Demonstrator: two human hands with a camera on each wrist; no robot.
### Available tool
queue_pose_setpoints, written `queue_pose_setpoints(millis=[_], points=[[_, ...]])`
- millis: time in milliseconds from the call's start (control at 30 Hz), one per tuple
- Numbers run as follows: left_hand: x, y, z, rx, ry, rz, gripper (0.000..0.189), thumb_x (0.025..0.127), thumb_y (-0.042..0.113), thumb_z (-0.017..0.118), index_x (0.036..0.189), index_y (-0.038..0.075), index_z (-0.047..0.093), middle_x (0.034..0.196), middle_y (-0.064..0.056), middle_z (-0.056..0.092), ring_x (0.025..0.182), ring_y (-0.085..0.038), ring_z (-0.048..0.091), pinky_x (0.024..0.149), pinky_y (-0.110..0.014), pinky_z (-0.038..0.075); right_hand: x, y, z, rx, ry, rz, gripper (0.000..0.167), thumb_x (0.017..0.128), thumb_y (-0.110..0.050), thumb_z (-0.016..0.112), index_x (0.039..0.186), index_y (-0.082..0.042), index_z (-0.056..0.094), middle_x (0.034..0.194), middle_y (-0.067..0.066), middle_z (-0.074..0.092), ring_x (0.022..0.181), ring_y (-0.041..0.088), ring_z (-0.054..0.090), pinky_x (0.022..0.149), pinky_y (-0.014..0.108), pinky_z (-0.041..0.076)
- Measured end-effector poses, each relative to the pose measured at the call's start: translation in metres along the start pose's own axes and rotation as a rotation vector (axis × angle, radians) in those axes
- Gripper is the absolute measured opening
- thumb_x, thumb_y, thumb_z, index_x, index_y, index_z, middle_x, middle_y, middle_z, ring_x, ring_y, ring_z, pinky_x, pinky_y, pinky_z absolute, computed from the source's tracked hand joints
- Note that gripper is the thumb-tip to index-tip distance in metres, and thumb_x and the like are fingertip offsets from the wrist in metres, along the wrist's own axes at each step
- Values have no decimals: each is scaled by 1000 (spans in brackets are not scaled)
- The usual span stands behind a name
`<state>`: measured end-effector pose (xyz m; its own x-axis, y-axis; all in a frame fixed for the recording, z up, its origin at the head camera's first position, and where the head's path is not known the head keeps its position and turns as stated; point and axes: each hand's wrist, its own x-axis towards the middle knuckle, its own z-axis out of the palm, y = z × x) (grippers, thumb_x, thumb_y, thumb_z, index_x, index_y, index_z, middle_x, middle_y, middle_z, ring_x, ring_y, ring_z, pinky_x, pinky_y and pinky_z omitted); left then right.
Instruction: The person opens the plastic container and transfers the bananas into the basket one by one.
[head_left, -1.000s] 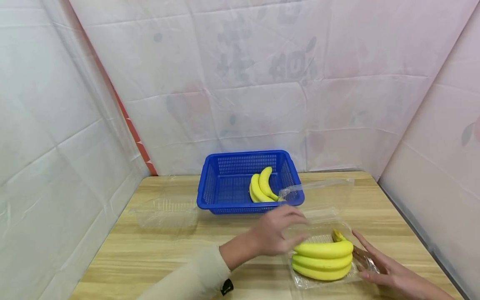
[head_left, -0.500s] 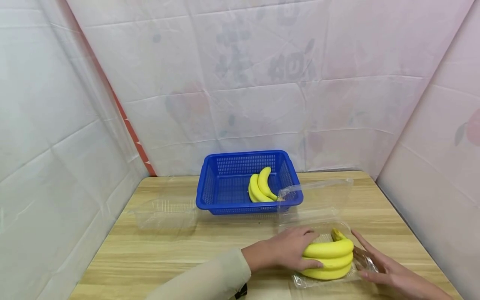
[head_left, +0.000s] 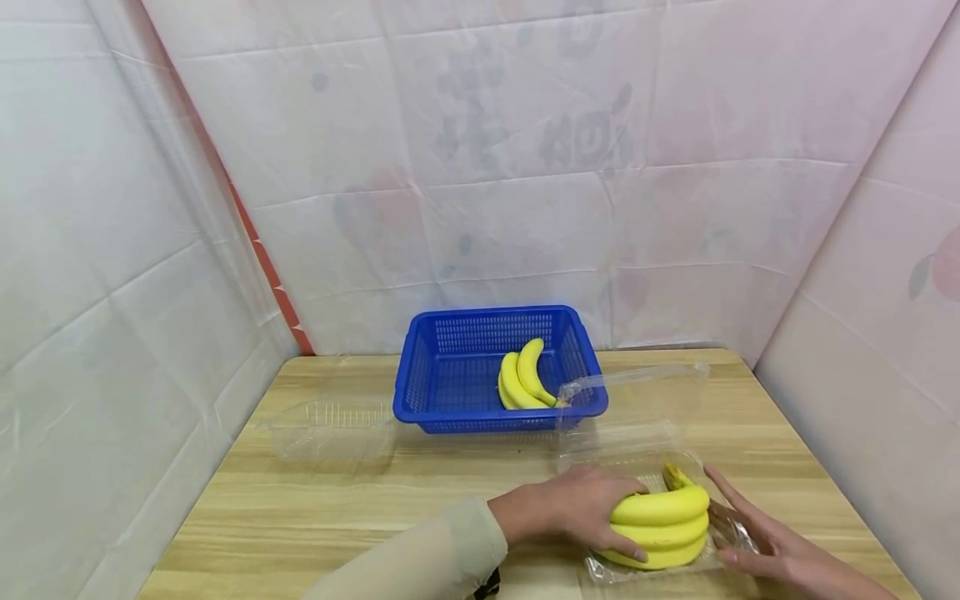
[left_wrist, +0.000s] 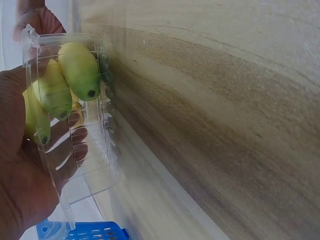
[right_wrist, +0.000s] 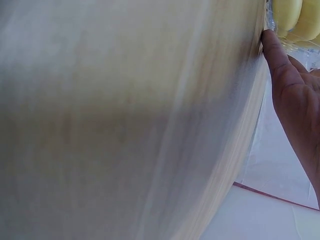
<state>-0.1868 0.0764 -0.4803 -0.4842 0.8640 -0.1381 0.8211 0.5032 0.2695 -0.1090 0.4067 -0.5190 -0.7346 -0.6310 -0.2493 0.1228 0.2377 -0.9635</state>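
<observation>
A bunch of yellow bananas [head_left: 663, 529] lies in a clear plastic clamshell box [head_left: 600, 573] at the front right of the table. The box's hinged lid [head_left: 660, 400] stands raised at the back. My left hand [head_left: 585, 510] grips the bunch from its left end, thumb in front and fingers behind. In the left wrist view the tips of the bananas [left_wrist: 79, 70] show through the box's ribbed wall. At the box's right side my right hand [head_left: 776, 546] rests with fairly straight fingers and thumb spread along the wall.
Behind stands a blue plastic basket [head_left: 450, 414] with more bananas [head_left: 521, 379] in its right half. Another clear plastic box [head_left: 333, 433] is at the left of the wooden table [head_left: 337, 517]. White sheeting [head_left: 480, 208] surrounds the table's back and sides.
My left hand has come down from over the box's left edge and moved right onto the bananas, closing round their left end. My right hand has stayed at the box's right side.
</observation>
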Motion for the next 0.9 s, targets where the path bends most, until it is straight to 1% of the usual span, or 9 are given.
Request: queue_pose_setpoints(millis=[200, 333, 433, 533, 733, 833, 900], points=[[1, 2, -1, -72, -12, -25, 63, 91, 63, 76, 145, 38, 56, 96, 25, 57, 78, 6, 53, 64, -11, 39, 0, -1, 1, -17, 9, -7, 92, 112, -4, 41, 166, -33, -28, 149, -60, 7, 132, -33, 24, 99, 12, 45], [1, 1, -1, -114, -15, -28, 59, 91, 58, 79, 142, 36, 57, 94, 23, 57, 78, 5, 53, 64, -11, 40, 0, -1, 2, -27, 14, -17, 93, 112, -3, 42, 166, -31, -28, 150, -61, 7, 132, -33, 24, 100, 12, 45], [1, 1, -1, -128, -12, -30, 59, 91, 55, 80, 142, 36, 58, 95, 23, 57, 79, 6, 53, 66, -10, 40, 0, -1, 2, -26, 14, -27, 93, 112, -2, 42, 166, -30, -28, 151, -60, 7, 133, -33, 24, 101, 11, 45], [1, 1, -1, -137, -10, -37, 62, 90, 54, 81, 145, 37, 56, 97, 24, 58, 81, 6, 53, 67, -10, 41, 0, -1, 2, -19, 13, -25, 93, 112, -3, 42, 166, -31, -28, 151, -59, 8, 132, -33, 24, 101, 12, 45], [0, 4, -4, -173, -25, -50, 73, 90, 48, 82, 154, 39, 48, 105, 23, 60, 84, 6, 54, 69, -11, 42, -1, -1, 1, -64, 35, -4, 92, 112, -4, 42, 167, -31, -26, 153, -59, 4, 134, -33, 23, 99, 12, 43], [1, 6, -6, -190, -36, -60, 76, 90, 45, 83, 155, 40, 45, 104, 22, 60, 83, 6, 55, 68, -12, 44, -1, -2, 3, -89, 51, -5, 92, 111, -4, 43, 168, -30, -24, 155, -59, 3, 135, -32, 21, 100, 12, 43], [1, 7, -6, -191, -39, -67, 77, 90, 46, 83, 156, 40, 45, 102, 22, 59, 82, 5, 55, 68, -12, 44, 0, -2, 3, -105, 60, -18, 92, 111, -4, 44, 169, -28, -23, 156, -59, 2, 136, -32, 20, 100, 12, 42]])
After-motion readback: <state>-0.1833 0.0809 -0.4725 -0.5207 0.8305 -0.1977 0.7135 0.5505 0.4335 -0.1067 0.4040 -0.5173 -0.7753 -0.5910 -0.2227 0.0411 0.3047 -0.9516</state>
